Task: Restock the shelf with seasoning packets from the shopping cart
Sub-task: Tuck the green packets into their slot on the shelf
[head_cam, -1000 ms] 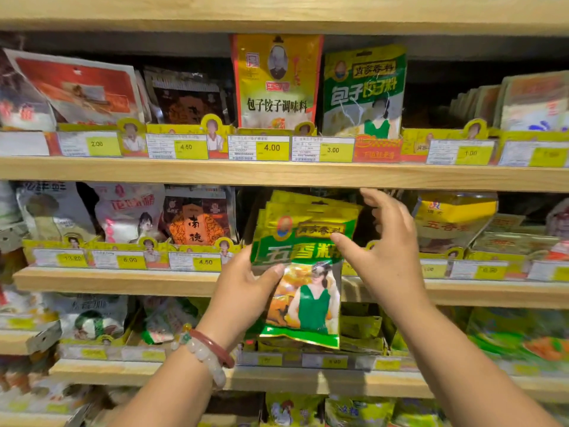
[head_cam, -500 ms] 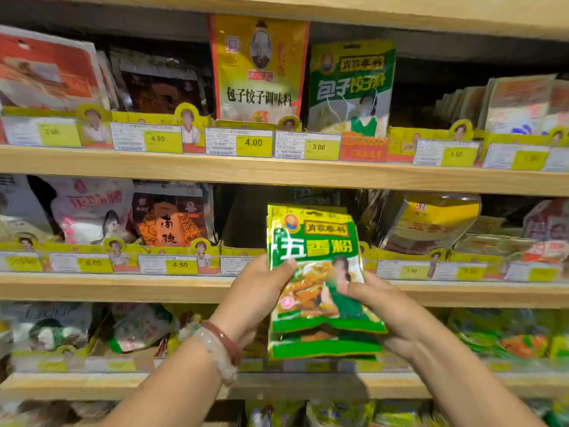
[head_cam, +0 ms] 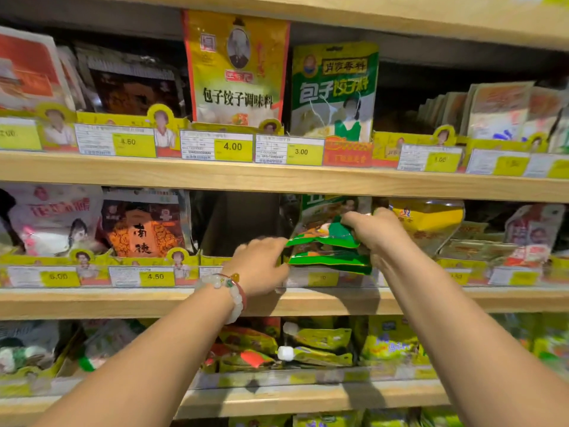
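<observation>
While both hands [head_cam: 258, 263] [head_cam: 374, 232] grip them, two green packets [head_cam: 323, 238] tilt onto the shelf [head_cam: 431, 298]

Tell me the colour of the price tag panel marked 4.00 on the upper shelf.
Yellow, with dark digits, on the price tag; the head view shows it clearly.

green seasoning packets [head_cam: 326, 238] now pushed into middle shelf [head_cam: 92, 300] slot, tops tilted back, both hands moved fwd w/ them

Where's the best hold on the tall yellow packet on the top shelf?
Pinch the yellow packet by its upper edge, coming from the front. It stands upright, its top is exposed above its neighbours, while the price-tag rail covers its bottom.
</observation>
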